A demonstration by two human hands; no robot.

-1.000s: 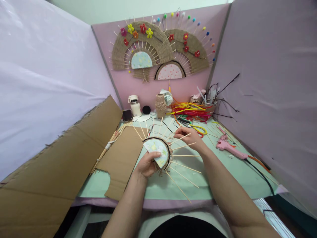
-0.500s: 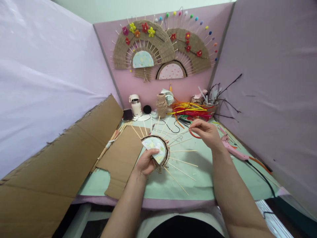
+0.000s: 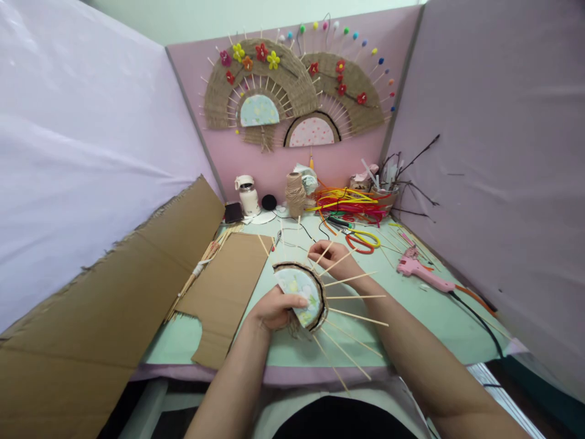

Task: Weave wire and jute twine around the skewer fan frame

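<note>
My left hand (image 3: 274, 310) grips a small half-round fan frame (image 3: 299, 291) by its lower edge, the thumb lying across its face. The fan has a pale blue flowered centre, a brown rim with a black cord, and thin wooden sticks (image 3: 354, 297) spreading outward like rays. Behind the upper sticks, my right hand (image 3: 336, 259) is closed in a pinch. From its fingertips a thin strand of twine seems to run left past the sticks; its far end is hard to see.
Cardboard (image 3: 228, 283) and a stick bundle (image 3: 196, 271) lie left. Scissors (image 3: 361, 244), a pink glue gun (image 3: 425, 272) and coloured pipe cleaners (image 3: 350, 201) are right and back. A twine spool (image 3: 295, 195) and a bottle (image 3: 249, 198) stand behind. Finished fans (image 3: 265, 67) hang on the back wall.
My right hand has moved left and inward, from above the scissors to behind the fan's upper sticks. The fan in my left hand has shifted slightly right and down.
</note>
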